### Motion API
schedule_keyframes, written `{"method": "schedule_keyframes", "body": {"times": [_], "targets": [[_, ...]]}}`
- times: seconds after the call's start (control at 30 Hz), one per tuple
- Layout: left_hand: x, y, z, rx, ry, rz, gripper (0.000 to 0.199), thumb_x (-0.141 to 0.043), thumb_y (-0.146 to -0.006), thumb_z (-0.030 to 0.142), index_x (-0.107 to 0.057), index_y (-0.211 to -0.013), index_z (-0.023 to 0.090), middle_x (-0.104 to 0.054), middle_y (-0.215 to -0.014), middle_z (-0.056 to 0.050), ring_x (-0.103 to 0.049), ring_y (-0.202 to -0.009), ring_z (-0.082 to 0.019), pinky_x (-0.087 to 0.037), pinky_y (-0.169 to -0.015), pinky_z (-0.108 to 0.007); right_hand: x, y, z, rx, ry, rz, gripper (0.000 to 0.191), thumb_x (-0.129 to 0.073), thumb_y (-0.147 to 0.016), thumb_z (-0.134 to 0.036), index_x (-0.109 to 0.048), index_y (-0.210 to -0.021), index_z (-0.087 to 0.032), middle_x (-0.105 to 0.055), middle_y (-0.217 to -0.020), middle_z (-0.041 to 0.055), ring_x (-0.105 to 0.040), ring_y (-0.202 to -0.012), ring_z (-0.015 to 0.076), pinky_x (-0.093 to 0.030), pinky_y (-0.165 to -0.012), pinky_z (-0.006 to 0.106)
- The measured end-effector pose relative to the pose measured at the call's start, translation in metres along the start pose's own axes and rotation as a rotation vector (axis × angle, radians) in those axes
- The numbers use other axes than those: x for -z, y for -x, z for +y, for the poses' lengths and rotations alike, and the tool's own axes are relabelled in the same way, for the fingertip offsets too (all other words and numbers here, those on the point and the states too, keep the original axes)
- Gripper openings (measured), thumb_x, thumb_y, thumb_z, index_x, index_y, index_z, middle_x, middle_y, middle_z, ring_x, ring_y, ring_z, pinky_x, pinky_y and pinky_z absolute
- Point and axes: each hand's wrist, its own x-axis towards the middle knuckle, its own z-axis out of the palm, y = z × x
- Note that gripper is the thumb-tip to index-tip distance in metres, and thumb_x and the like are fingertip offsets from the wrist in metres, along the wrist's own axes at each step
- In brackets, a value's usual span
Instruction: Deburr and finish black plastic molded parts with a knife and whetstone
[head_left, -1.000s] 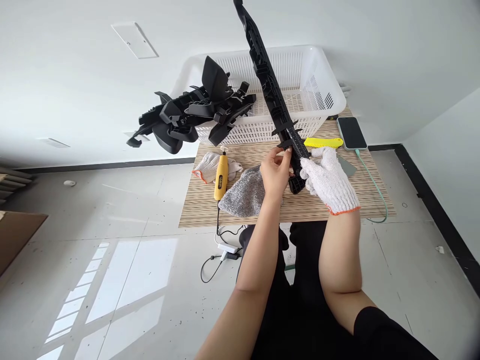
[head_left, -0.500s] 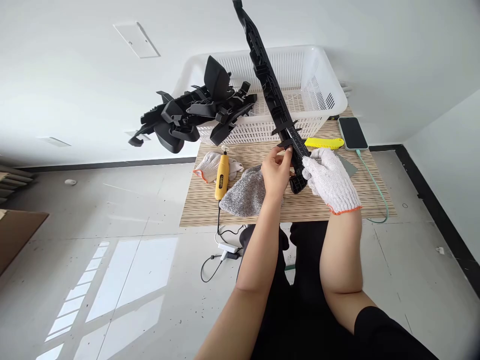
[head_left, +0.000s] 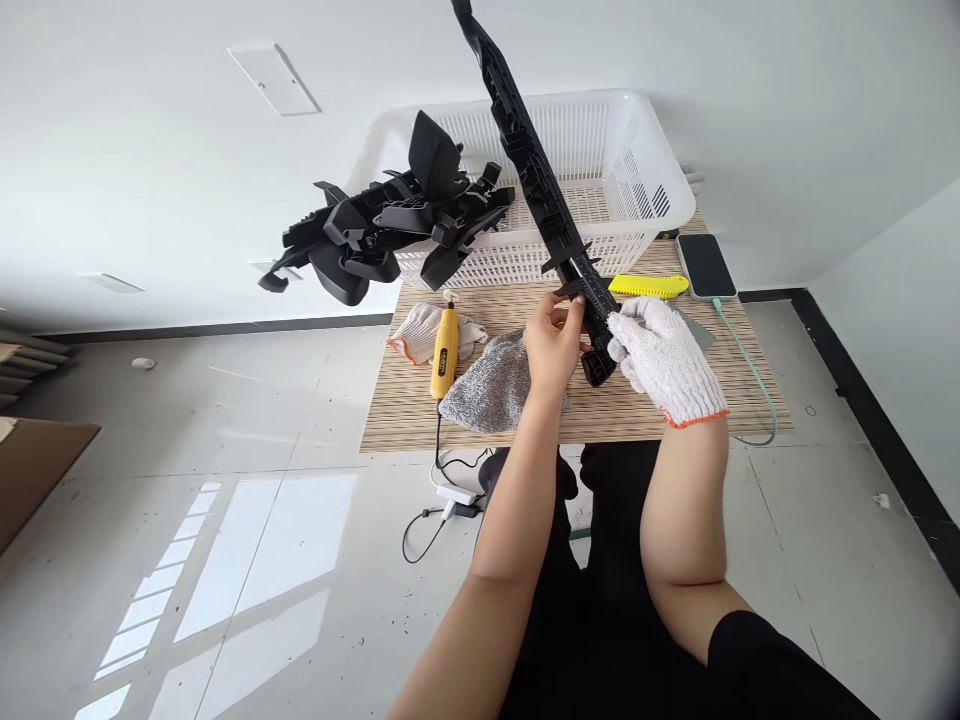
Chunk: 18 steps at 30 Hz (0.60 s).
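Observation:
A long black plastic trim part [head_left: 536, 175] slants up from my hands and passes in front of the white basket [head_left: 652, 225]. My bare left hand [head_left: 553, 340] is closed on its lower section, thumb and fingers beside a projecting tab. In a white knit glove with an orange cuff, my right hand [head_left: 660, 355] is closed at the part's right edge near the lower end. Its fingertips are partly hidden, and whether it also holds a small tool cannot be seen. Below and left of my left hand lies a crumpled grey cloth [head_left: 491, 385].
Several black plastic parts [head_left: 397, 225] are heaped over the basket's left side. A yellow corded tool [head_left: 445, 355] lies beside a white glove [head_left: 420, 330] on the table [head_left: 397, 425]. At right are a yellow-handled knife [head_left: 649, 286] and a phone [head_left: 706, 266] with a green cable [head_left: 746, 365].
The trim part's upper end has swung slightly left. My right hand has shifted a little to the right, while my left hand stays nearly in place.

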Motion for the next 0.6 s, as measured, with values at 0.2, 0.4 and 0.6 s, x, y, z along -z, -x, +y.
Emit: {"method": "schedule_keyframes", "body": {"times": [0.2, 0.4, 0.6], "targets": [[-0.001, -0.001, -0.003, -0.037, 0.01, -0.027, 0.02, -0.063, -0.096, 0.04, -0.062, -0.103, 0.021, -0.067, -0.072, 0.0, -0.067, -0.061, -0.011, -0.054, -0.046, -0.018, -0.001, 0.003, -0.003, -0.014, 0.017, 0.008, 0.017, -0.062, -0.091, -0.031, -0.057, -0.106, -0.024, -0.056, -0.062, -0.0037, -0.041, -0.045, 0.0077, -0.029, -0.04, 0.02], [-0.002, -0.004, -0.008, -0.003, 0.017, -0.001, 0.024, -0.065, -0.095, 0.042, -0.062, -0.106, 0.021, -0.068, -0.076, 0.0, -0.064, -0.056, -0.01, -0.056, -0.046, -0.02, 0.004, 0.011, -0.009, 0.451, -0.137, 0.401, 0.039, -0.053, -0.096, -0.033, -0.052, -0.135, -0.034, -0.053, -0.073, -0.004, -0.041, -0.049, 0.0097, -0.033, -0.04, 0.022], [-0.002, -0.008, -0.016, -0.05, 0.143, -0.064, 0.036, -0.067, -0.095, 0.043, -0.061, -0.126, 0.025, -0.075, -0.1, -0.005, -0.071, -0.082, -0.014, -0.062, -0.059, -0.021, 0.028, -0.002, 0.006, 0.062, 0.14, 0.154, 0.052, -0.055, -0.091, -0.024, -0.056, -0.142, -0.031, -0.066, -0.086, 0.002, -0.051, -0.05, 0.01, -0.042, -0.043, 0.024]]}}
